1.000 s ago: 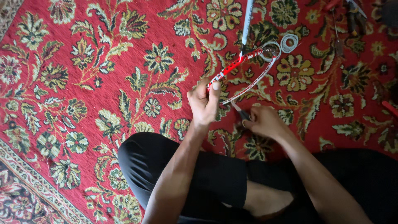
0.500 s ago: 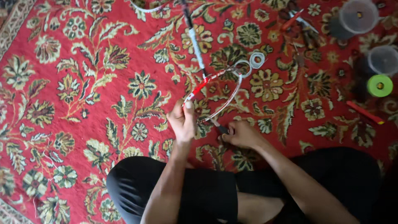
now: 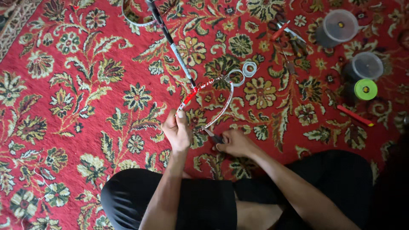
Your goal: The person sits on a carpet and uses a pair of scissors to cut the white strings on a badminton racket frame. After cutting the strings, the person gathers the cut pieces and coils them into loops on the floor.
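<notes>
A badminton racket (image 3: 221, 100) with a red and white frame lies on the red patterned carpet, its dark shaft (image 3: 170, 42) running up and to the left. My left hand (image 3: 177, 132) grips the near left side of the frame. My right hand (image 3: 236, 142) holds a small metal tool (image 3: 211, 135) against the frame's near edge. I sit cross-legged in black trousers behind it.
Two white tape rolls (image 3: 245, 70) lie past the racket head. Pliers and cutters with red handles (image 3: 289, 36) sit at upper right, beside two lidded clear tubs (image 3: 338, 25), a green roll (image 3: 365, 89) and a red pen (image 3: 355, 115).
The view has shifted so the racket and hands sit lower and left, and the tubs and green roll at right have come into sight. Both hands keep their hold.
</notes>
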